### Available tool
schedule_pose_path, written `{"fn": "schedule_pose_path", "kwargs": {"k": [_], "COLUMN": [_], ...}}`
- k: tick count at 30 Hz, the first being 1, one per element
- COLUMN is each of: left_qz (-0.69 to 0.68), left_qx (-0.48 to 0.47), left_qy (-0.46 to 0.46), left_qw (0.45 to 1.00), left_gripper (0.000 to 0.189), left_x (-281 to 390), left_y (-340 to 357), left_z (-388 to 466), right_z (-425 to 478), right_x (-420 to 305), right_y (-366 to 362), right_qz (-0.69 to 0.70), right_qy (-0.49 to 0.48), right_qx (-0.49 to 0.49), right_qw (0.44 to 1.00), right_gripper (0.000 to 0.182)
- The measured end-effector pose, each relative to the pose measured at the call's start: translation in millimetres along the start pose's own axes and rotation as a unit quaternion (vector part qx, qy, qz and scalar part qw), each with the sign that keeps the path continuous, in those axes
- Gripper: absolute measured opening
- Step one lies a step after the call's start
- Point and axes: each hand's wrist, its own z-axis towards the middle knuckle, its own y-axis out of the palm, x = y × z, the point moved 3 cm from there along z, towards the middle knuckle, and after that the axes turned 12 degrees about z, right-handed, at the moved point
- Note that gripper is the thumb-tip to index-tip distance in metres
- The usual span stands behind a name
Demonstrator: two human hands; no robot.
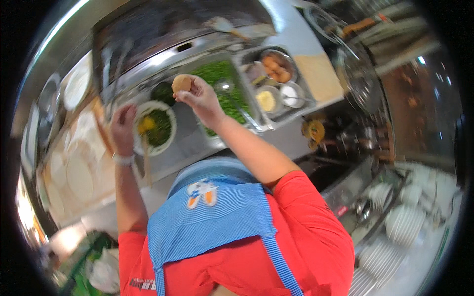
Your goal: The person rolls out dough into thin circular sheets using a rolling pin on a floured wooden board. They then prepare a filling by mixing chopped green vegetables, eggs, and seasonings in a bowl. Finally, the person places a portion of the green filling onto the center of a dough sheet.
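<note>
My right hand (198, 97) holds an egg (182, 83) above the counter. Slightly blurred, my left hand (123, 125) hovers at the left rim of a white bowl (172, 137), its fingers curled and no object visible in it. Chopped greens (160, 129) and yellow egg lie in the bowl, where a wooden stick or handle (146, 159) leans over the near rim. Behind my right forearm is a steel tray of chopped green herbs (212, 74) with a metal ladle (237, 103). More eggs (274, 68) lie in a steel bowl to the right.
Flattened dough rounds (79, 177) lie on a floured board at left. A dark griddle (159, 29) stands at the back. Small bowls of yellow paste (266, 100) and white powder (290, 95) share the right tray. Stacked plates (405, 225) are at lower right.
</note>
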Motion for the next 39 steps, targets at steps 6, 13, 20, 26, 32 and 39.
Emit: {"fn": "schedule_pose_path", "kwargs": {"k": [6,13,20,26,32,39], "left_qz": [-0.007,-0.016,0.037,0.088,0.008,0.201], "left_qx": [-0.093,-0.11,-0.13,-0.054,0.058,0.135], "left_qy": [-0.09,-0.116,-0.085,-0.099,-0.166,-0.244], "left_qw": [0.992,0.987,0.987,0.99,0.984,0.939], "left_gripper": [0.023,0.022,0.023,0.013,0.017,0.043], "left_x": [-51.3,-61.7,-13.8,-5.7,-21.9,-28.8], "left_y": [14.1,45.0,72.1,54.7,22.4,-36.5], "left_z": [-22.7,-13.8,-20.1,-44.5,-89.7,-147.5], "right_z": [-109.6,-255.8,-349.2,-329.1,-153.8,-209.4], "right_x": [-78.6,-137.7,-175.9,-153.9,-202.5,-111.7], "right_y": [-129.6,-276.3,-469.0,-500.9,-352.2,-403.5], "right_qz": [-0.043,-0.054,-0.001,-0.132,-0.319,-0.314], "right_qy": [-0.142,-0.197,-0.087,-0.16,-0.288,-0.237], "right_qx": [0.17,0.461,0.747,0.713,0.494,0.701], "right_qw": [0.974,0.864,0.659,0.67,0.756,0.595], "right_gripper": [0.051,0.037,0.036,0.034,0.035,0.027]}}
